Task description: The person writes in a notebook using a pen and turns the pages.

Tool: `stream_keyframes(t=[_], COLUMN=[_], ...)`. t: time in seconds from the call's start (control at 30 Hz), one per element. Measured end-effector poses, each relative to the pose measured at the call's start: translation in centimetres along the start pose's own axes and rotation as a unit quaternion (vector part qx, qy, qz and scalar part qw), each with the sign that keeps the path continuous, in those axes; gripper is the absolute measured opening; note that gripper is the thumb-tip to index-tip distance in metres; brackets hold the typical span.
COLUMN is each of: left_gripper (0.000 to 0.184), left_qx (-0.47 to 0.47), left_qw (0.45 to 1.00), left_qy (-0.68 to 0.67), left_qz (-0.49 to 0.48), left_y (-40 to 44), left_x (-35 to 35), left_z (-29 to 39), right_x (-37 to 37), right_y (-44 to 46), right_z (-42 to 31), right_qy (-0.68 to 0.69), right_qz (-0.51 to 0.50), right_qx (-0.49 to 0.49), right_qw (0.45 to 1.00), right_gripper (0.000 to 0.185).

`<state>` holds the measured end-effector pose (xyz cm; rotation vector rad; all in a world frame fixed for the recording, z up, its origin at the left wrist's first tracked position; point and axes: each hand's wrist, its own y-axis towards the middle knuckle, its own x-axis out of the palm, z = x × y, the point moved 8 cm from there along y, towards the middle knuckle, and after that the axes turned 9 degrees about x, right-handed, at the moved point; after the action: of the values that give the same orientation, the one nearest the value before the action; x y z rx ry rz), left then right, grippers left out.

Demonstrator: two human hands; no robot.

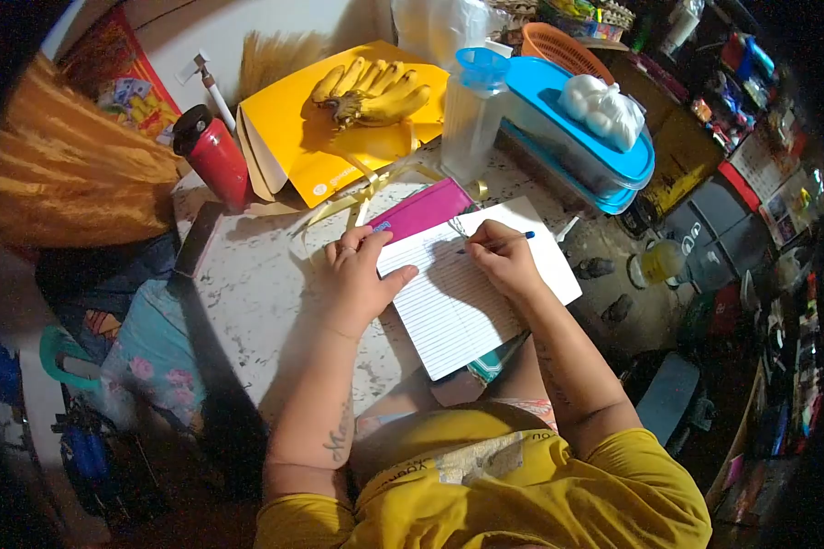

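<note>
A lined paper pad [449, 320] lies tilted on the table, with handwriting on its upper lines. My right hand [505, 261] grips a blue pen [527, 235], its tip side down at the upper part of the page. My left hand [362, 270] rests flat on the pad's left edge, fingers apart, with a ring on one finger. Just beyond the page lies a magenta case [423, 210], partly covered by the pad. A gold ribbon [366, 194] curls beside it.
Behind stand a yellow box [293, 119] bearing bananas [375, 96], a clear pitcher [470, 119] and blue-lidded containers [577, 137] topped by a white plastic bag [604, 110]. A red tumbler [212, 160] and a phone-like dark slab [198, 240] sit at the left edge.
</note>
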<state>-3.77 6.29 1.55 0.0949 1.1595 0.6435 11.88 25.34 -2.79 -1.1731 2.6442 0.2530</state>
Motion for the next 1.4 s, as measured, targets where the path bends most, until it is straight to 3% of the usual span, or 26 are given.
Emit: stream_keyframes(t=[0.1, 0.6, 0.87, 1.13, 1.23, 1.3, 1.4], left_gripper=[0.060, 0.061, 0.063, 0.062, 0.062, 0.062, 0.062], left_qx=[-0.025, -0.016, 0.001, -0.030, -0.022, -0.019, -0.028], left_qw=[0.999, 1.000, 0.999, 0.999, 0.999, 0.999, 0.999], left_qy=[0.002, 0.000, 0.033, 0.006, 0.007, 0.011, 0.006], left_qz=[-0.039, -0.017, -0.024, -0.044, -0.037, -0.033, -0.041], left_y=[0.1, 0.0, 0.1, 0.0, 0.0, 0.0, 0.1], left_x=[-0.2, 0.2, 0.5, 0.5, 0.6, 0.5, 0.4], left_z=[0.3, -0.1, -0.3, -0.3, -0.4, -0.3, -0.2], right_x=[0.1, 0.5, 0.4, 0.3, 0.0, -0.2, -0.1], right_y=[-0.2, -0.3, 0.0, -0.3, -0.2, -0.4, -0.4], right_z=[-0.4, -1.0, -0.2, -1.1, -0.7, -0.5, -0.6], right_qy=[-0.006, -0.065, -0.028, -0.050, -0.036, 0.047, -0.018], right_qz=[0.002, -0.009, -0.011, -0.012, -0.004, -0.017, -0.042], right_qx=[0.014, 0.004, -0.002, -0.006, 0.029, 0.062, 0.013], right_qw=[1.000, 0.998, 1.000, 0.999, 0.999, 0.997, 0.999], right_gripper=[0.011, 0.006, 0.006, 0.006, 0.006, 0.006, 0.007])
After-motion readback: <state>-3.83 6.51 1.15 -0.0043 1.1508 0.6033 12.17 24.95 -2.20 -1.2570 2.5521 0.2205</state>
